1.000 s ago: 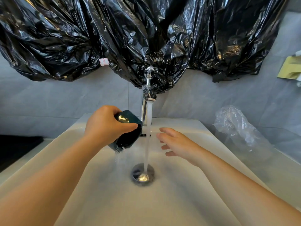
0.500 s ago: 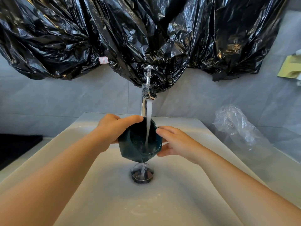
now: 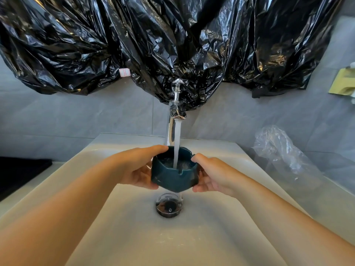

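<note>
Under the running tap [image 3: 170,131], above the sink [image 3: 115,237], a dark teal ashtray [image 3: 173,180] was held in mid-air by both hands. Its mouth faced upward, tipped a little toward the person, with one rim notch turned to the near side. It looked about as broad as it was deep, so no long axis could be made out with certainty. The stream of water [image 3: 177,143] fell straight into its hollow, slightly behind centre.

The left hand [image 3: 136,169] gripped the ashtray's left wall, thumb laid along the far rim and the other fingers [image 3: 148,186] curled beneath the base. The right hand [image 3: 213,175] held the opposite wall likewise, thumb on the rim and fingers tucked under.

Directly below lay the metal drain [image 3: 169,207]. Behind the tap, crumpled black plastic sheeting [image 3: 172,45] hung across the grey tiled wall [image 3: 57,116], bearing a small white label [image 3: 124,72]. A clear plastic bag [image 3: 278,150] sat on the desk right of the sink.
</note>
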A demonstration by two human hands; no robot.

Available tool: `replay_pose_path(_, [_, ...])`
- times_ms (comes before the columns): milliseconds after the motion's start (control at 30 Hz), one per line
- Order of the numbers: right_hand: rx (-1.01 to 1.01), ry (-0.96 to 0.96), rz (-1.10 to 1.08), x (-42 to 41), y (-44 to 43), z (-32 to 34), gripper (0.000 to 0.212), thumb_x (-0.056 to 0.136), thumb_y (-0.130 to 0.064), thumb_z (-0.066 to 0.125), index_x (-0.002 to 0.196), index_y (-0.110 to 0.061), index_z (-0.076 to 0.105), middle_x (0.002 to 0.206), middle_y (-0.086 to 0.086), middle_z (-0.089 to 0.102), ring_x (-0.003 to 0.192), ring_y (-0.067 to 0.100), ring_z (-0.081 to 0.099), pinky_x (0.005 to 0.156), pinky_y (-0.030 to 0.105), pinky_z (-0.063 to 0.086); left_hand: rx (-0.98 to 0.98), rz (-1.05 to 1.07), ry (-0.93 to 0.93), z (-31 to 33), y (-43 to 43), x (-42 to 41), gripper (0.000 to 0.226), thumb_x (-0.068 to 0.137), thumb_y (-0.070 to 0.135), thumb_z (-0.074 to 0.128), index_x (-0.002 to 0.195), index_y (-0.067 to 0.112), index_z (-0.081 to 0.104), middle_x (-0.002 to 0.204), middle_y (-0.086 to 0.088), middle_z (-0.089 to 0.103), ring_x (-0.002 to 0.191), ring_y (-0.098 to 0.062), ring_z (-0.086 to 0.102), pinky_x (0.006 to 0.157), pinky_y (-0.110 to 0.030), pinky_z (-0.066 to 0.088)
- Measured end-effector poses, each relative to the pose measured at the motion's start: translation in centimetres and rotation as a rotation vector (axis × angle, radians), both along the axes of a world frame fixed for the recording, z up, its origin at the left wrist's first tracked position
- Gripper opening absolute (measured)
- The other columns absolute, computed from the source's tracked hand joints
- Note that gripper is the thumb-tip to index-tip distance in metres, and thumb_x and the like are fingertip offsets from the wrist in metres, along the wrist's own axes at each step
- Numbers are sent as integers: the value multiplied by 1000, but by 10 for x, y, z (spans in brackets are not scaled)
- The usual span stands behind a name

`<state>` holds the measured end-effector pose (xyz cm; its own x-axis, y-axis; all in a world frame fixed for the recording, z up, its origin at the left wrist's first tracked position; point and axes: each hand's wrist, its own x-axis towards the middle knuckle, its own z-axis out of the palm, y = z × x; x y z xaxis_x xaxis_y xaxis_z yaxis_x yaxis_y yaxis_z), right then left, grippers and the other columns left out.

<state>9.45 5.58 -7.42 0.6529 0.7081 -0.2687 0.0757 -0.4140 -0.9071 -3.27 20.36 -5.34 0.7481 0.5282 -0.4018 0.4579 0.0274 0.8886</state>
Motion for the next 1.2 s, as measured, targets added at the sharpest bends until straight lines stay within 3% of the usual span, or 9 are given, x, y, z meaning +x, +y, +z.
replay_pose_path(267, [257,224,-106,-5,5,-3,26,100,-29,44,119,-15,53,121,14,61,93,27,71,71,31,61,-50,18,-107,-2,-5,5,55,87,43,65,122,2,51,113,-23,66,94,-35,70,87,-45,57])
replay_pose_path(367, [214,265,-65,-6,2,0,22,97,-29,47,106,-13,57,112,18,64,89,28,71,68,30,61,-31,69,-173,-5,-7,6,49,88,39,65,121,4,53,109,-23,68,91,-34,71,86,-44,58])
replay_pose_path(467, [97,302,6,-5,0,3,42,95,-37,49,116,0,54,104,24,65,83,30,69,75,32,60,25,168,-275,-5,-3,6,43,89,35,64,115,1,57,103,-20,68,84,-31,71,78,-40,60])
replay_pose_path(633, [65,16,68,-1,2,0,40,96,-42,51,120,-11,57,112,17,65,97,30,69,90,40,57,301,204,-307,-5,-1,6,35,85,43,67,94,9,64,97,-14,68,95,-29,64,84,-43,57])
replay_pose_path(700, [84,-50,69,1,2,-2,36,97,-38,53,123,-13,56,111,14,67,91,28,71,90,42,57,431,170,-299,-6,-5,5,29,84,46,67,86,17,65,93,-7,66,93,-25,62,86,-41,55])
replay_pose_path(933, [104,-223,124,-1,5,-3,33,99,-17,48,132,-19,53,117,10,68,85,23,74,87,39,59,559,155,-314,-5,-6,6,38,79,53,68,97,19,68,93,1,66,87,-15,62,81,-37,55])
replay_pose_path(1033, [132,-159,132,-3,5,-6,30,97,-9,46,124,-13,59,115,13,69,87,24,74,84,39,60,529,141,-272,-7,-3,7,47,75,59,70,102,21,66,98,0,66,89,-16,62,80,-37,54])
replay_pose_path(1133, [166,-12,114,-6,5,-10,28,97,-3,42,117,-5,61,111,18,69,86,27,73,76,34,61,412,109,-266,-5,-1,5,59,61,63,76,99,19,67,100,-6,69,95,-25,66,87,-46,56])
replay_pose_path(1200, [195,108,85,-6,5,-11,27,97,-1,41,117,-3,60,115,21,67,93,32,71,77,37,61,358,94,-270,-2,-2,5,55,65,57,79,99,17,65,101,-8,69,97,-27,65,88,-46,56])
